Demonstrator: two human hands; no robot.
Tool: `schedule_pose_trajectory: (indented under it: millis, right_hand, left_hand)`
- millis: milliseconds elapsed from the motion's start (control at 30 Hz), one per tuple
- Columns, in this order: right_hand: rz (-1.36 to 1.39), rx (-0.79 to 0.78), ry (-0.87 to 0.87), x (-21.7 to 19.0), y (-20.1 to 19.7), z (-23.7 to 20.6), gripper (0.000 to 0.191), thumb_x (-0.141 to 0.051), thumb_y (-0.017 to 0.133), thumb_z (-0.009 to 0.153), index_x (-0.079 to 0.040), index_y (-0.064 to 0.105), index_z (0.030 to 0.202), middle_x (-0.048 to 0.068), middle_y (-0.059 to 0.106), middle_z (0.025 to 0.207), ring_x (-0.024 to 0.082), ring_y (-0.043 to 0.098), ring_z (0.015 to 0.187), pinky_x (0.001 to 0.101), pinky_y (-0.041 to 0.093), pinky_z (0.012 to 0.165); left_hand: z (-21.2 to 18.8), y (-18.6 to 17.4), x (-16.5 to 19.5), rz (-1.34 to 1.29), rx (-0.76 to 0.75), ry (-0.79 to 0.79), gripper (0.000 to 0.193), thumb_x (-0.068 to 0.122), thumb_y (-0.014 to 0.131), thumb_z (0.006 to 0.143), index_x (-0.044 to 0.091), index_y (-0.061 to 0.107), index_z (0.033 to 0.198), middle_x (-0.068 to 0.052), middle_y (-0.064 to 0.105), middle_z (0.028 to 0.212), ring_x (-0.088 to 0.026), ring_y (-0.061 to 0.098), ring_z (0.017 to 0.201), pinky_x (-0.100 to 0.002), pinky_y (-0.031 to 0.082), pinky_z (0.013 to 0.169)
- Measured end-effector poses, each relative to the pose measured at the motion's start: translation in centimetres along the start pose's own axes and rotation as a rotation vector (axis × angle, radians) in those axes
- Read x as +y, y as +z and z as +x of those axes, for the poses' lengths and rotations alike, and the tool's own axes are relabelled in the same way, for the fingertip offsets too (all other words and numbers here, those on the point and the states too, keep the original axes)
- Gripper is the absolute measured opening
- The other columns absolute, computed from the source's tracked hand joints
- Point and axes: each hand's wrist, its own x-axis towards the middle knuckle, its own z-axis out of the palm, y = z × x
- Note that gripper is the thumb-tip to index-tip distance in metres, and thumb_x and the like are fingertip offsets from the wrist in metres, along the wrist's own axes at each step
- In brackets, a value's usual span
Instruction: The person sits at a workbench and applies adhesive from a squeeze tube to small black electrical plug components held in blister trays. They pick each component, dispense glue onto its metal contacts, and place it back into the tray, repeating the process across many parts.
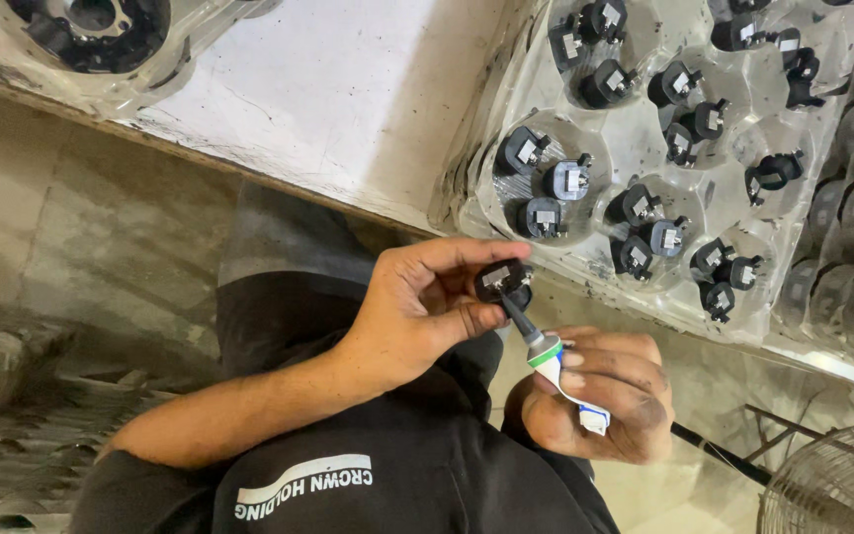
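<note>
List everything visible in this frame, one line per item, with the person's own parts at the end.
Small part: one, black, pinched in left hand.
Glue tube: one, white and green with dark nozzle, in right hand, tip at the part.
Clear blister tray: one, on the bench, upper right, holding about twenty black parts.
Second tray: one, clear, top left, larger black piece inside.
Bench top: white, top centre.
Wire fan guard: one, bottom right.
Left hand: holding part.
Right hand: holding tube.
</note>
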Motion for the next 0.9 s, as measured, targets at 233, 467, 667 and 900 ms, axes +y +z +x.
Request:
schedule_pose_trajectory:
  millis: [233, 467, 667, 900]
  right_hand:
    - [0.171, 0.191, 0.187, -0.6, 1.2, -0.8, 0.022, -0.003, 0.080, 0.090, -0.002, 0.058, 0.090, 0.012, 0.062, 0.084, 0.020, 0.061, 0.064, 0.0314, 0.060, 0.052]
    - [0.192, 0.321, 0.023, 0.2, 1.3, -0.7, 0.031, -0.010, 0.086, 0.086, -0.004, 0.056, 0.092, 0.008, 0.056, 0.085, 0.020, 0.061, 0.065, 0.0302, 0.059, 0.047]
    - [-0.007, 0.226, -0.118, 1.2, 1.2, -0.1, 0.032, -0.019, 0.082, 0.082, -0.003, 0.055, 0.083, 0.007, 0.058, 0.074, 0.023, 0.064, 0.065, 0.0339, 0.060, 0.052]
    - [-0.057, 0.200, -0.050, 0.8, 1.1, -0.8, 0.028, 0.002, 0.082, 0.081, -0.002, 0.055, 0.088, 0.010, 0.060, 0.077, 0.026, 0.064, 0.070, 0.0344, 0.062, 0.052]
  left_hand:
    - [-0.9, 0.0, -0.3, -0.214, -0.063, -0.019, 0.046, -0.004, 0.074, 0.100, -0.003, 0.061, 0.144, -0.011, 0.068, 0.135, -0.013, 0.065, 0.123, -0.030, 0.055, 0.110]
    - [-0.9, -0.5, -0.1, -0.286, -0.128, -0.062, 0.045, 0.015, 0.079, 0.099, -0.001, 0.061, 0.136, -0.016, 0.064, 0.146, -0.015, 0.066, 0.121, -0.036, 0.060, 0.105]
    - [-1.1, -0.7, -0.4, -0.222, -0.121, -0.098, 0.048, 0.015, 0.080, 0.098, -0.003, 0.061, 0.137, -0.016, 0.065, 0.144, -0.014, 0.066, 0.117, -0.032, 0.059, 0.102]
    - [-1.0, -0.9, -0.5, -0.222, -0.109, -0.136, 0.048, 0.017, 0.078, 0.097, -0.003, 0.061, 0.137, -0.013, 0.067, 0.141, -0.011, 0.067, 0.106, -0.030, 0.061, 0.092]
